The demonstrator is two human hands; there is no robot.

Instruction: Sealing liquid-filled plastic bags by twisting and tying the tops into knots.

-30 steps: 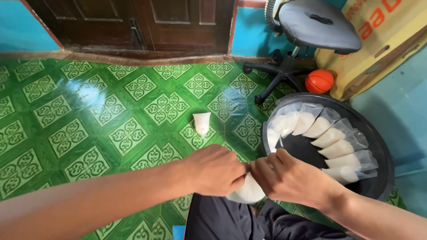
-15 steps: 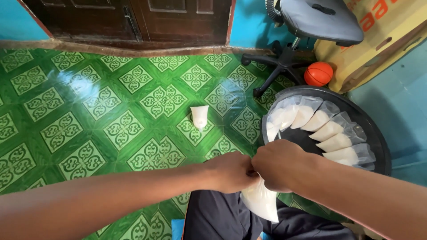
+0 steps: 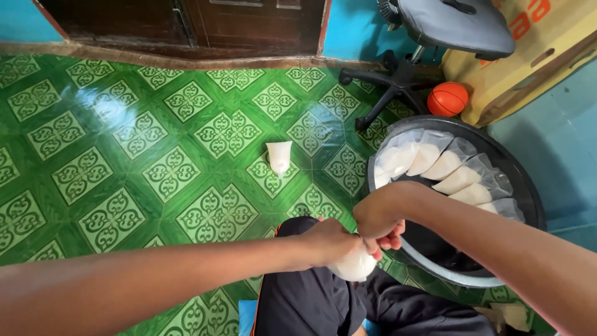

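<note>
Lowest in the frame, just right of centre, dark trousers point(image 3: 311, 305) cover the person's knees. Above them the two hands meet. The left hand point(image 3: 333, 241) comes in from the lower left and is closed on the top of a small clear bag point(image 3: 354, 266) filled with something white; the bag bulges out below and to the right of its knuckles. The right hand point(image 3: 380, 218) reaches in from the lower right, its wrist bent down, and its fingers point(image 3: 390, 235) pinch the same neck of the bag, touching the left hand. The bag hangs just under both hands, over the lap.

Right beside the right hand, at the right of the frame, sits a round dark basin point(image 3: 528, 205). More filled bags point(image 3: 448, 168) lie fanned along its upper inner wall, overlapping one another.

Further up, near the middle of the frame, one more filled bag point(image 3: 278, 155) lies alone on the green patterned floor point(image 3: 124, 155), well apart from the hands.

At the top right stand an office chair point(image 3: 429, 37) with a grey seat, an orange ball point(image 3: 448, 98) by its base, and a cardboard box point(image 3: 528, 50). A dark wooden door point(image 3: 217, 22) runs along the top edge.
</note>
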